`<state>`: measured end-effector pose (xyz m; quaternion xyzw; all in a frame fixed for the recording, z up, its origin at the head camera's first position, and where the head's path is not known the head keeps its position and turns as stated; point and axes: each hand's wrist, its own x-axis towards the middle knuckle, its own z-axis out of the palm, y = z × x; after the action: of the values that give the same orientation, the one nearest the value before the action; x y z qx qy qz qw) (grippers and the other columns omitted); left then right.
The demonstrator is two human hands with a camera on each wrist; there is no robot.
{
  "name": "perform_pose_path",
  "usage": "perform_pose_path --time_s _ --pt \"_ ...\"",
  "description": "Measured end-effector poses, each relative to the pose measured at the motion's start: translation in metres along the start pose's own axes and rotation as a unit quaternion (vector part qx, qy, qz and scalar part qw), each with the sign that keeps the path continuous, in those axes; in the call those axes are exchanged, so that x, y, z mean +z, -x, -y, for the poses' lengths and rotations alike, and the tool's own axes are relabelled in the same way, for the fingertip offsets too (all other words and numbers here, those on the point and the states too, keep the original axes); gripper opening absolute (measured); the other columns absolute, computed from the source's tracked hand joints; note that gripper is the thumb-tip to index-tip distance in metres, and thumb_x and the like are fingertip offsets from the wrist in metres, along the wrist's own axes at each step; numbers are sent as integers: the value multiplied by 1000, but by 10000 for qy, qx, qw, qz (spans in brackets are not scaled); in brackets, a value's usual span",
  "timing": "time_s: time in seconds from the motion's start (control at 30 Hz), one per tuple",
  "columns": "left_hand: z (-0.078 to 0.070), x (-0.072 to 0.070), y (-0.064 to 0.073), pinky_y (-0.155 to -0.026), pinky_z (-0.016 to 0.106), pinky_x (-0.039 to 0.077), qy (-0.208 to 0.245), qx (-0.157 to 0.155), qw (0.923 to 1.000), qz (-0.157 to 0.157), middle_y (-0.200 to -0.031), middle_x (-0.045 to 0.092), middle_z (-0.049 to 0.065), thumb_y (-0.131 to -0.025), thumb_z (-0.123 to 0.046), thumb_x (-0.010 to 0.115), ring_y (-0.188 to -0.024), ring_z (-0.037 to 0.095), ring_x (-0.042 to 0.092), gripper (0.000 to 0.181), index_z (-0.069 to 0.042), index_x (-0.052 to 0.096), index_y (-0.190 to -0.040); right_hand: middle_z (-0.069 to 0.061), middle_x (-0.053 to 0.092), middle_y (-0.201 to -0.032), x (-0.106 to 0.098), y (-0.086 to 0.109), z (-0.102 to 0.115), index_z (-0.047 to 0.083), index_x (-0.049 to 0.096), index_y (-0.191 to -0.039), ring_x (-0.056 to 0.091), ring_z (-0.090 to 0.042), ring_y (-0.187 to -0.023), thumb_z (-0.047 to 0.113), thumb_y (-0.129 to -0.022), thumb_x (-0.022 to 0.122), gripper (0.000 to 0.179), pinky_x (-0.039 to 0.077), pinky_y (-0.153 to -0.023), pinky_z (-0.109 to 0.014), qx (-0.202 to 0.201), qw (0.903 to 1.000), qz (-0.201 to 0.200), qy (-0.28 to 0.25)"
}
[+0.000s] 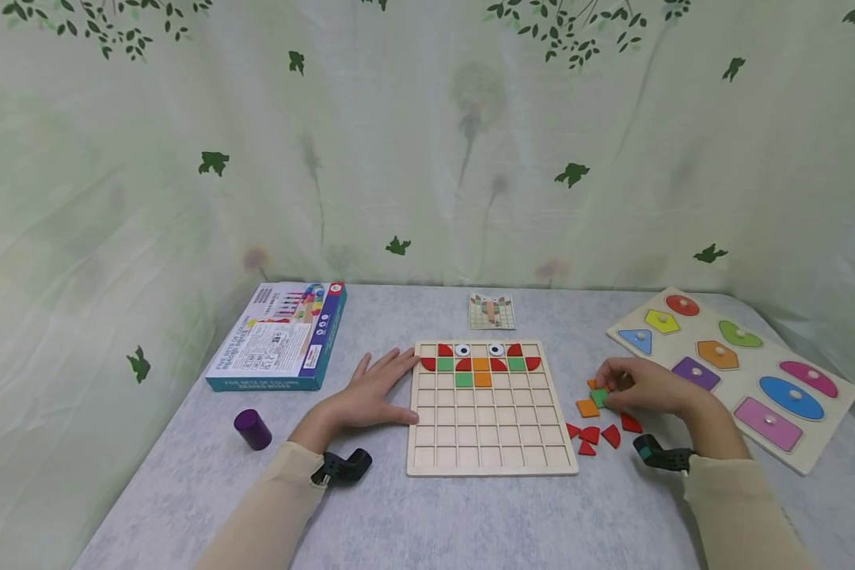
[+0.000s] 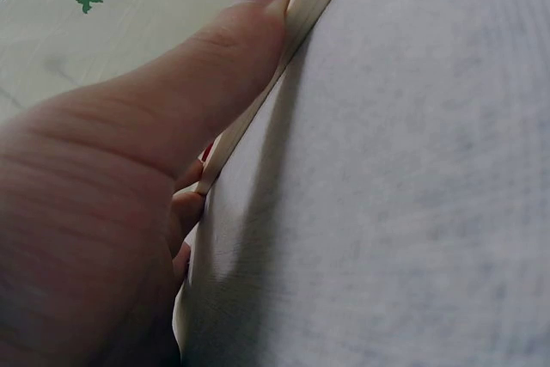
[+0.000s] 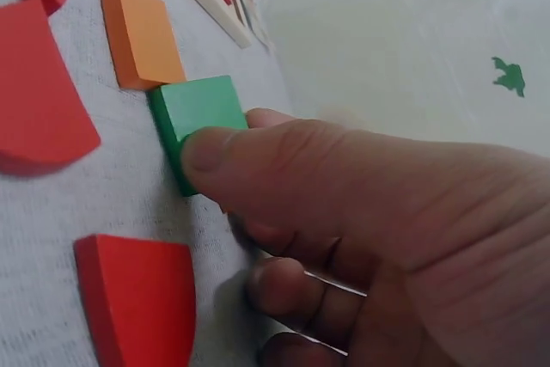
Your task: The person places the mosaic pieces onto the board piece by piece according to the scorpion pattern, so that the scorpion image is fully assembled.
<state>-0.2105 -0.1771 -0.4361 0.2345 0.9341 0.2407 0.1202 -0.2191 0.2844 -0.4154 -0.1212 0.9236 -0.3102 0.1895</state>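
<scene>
A wooden grid board [image 1: 492,435] lies in the middle of the table, its top rows holding red, green and orange tiles and two round eye tiles. My left hand [image 1: 376,392] rests at the board's left edge, fingers spread and fairly straight; in the left wrist view its thumb [image 2: 215,49] touches the board's side. To the right of the board, my right hand [image 1: 644,385] pinches a green square tile [image 3: 202,105] between thumb and index finger. An orange square tile [image 3: 142,32] lies right against that tile. Several red quarter-round tiles [image 1: 611,435] are scattered nearby.
A small pattern card [image 1: 492,313] lies behind the board. At the left are a blue-and-white box [image 1: 278,336] and a purple cylinder [image 1: 252,430]. A shape puzzle board [image 1: 744,376] with knobbed pieces occupies the right side, partly behind my right hand.
</scene>
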Motion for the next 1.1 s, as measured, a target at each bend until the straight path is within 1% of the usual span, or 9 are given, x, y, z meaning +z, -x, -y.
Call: perform_pose_path --time_s 0.1,0.2,0.33,0.47,0.53,0.67,0.77,0.93,1.1 --pt "1 0 0 -123 61 -10 -11 0 10000 -4 -169 17 -1 -82 -56 75 -159 27 3 101 -18 24 -160 -5 58 -92 2 -2 2 13 63 -102 53 -22 -90 19 -84 78 24 48 -70 -29 -31 9999 -100 -62" --pt "1 1 -1 -123 60 -10 -29 3 10000 -7 -169 17 -1 -82 -56 75 -159 26 3 100 -19 24 -160 -5 58 -95 3 -5 3 12 63 -101 52 -22 -88 17 -85 77 22 48 -68 -28 -146 9995 -267 -89" --pt "1 1 -1 -123 60 -11 -22 5 10000 -2 -169 17 -1 -82 -56 75 -159 26 3 100 -18 25 -160 -5 58 -99 6 -10 4 12 63 -99 51 -20 -86 17 -86 77 20 46 -68 -27 -327 9976 -607 75" --pt "1 1 -1 -123 60 -10 -28 -2 10000 2 -169 17 -2 -82 -56 75 -159 26 3 100 -19 25 -160 -6 57 -100 10 -14 7 11 62 -98 50 -19 -84 18 -86 78 21 45 -66 -25 -402 9953 -861 176" --pt "1 2 -1 -123 60 -10 -37 -4 10000 2 -169 16 -2 -82 -57 75 -159 26 3 100 -19 24 -160 -7 57 -99 12 -16 9 12 62 -96 50 -19 -83 18 -85 78 20 45 -65 -25 -378 9946 -947 188" --pt "1 2 -1 -123 60 -11 -35 5 10000 -7 -170 16 -2 -82 -56 75 -159 26 3 100 -19 24 -160 -6 58 -99 14 -18 14 14 63 -95 51 -20 -84 18 -86 77 18 47 -65 -28 -282 9947 -975 176" --pt "2 2 -1 -123 60 -11 -26 1 10000 -11 -170 16 -2 -82 -56 75 -159 26 3 100 -19 24 -160 -5 60 -97 16 -19 17 15 63 -94 53 -21 -85 18 -87 75 14 47 -67 -29 -190 9956 -915 100" --pt "2 2 -1 -123 60 -11 -12 -7 10000 -14 -169 16 -2 -82 -56 75 -159 26 3 100 -19 24 -160 -5 64 -93 19 -20 24 15 65 -94 55 -21 -85 16 -89 74 10 49 -68 -29 -263 9955 -911 -13" --pt "2 2 -1 -123 60 -11 -15 -7 10000 -15 -169 16 -2 -82 -57 75 -159 26 3 101 -19 24 -160 -5 65 -97 21 -22 33 14 66 -100 55 -22 -89 16 -92 70 9 51 -71 -29 -350 9939 -1042 -113"
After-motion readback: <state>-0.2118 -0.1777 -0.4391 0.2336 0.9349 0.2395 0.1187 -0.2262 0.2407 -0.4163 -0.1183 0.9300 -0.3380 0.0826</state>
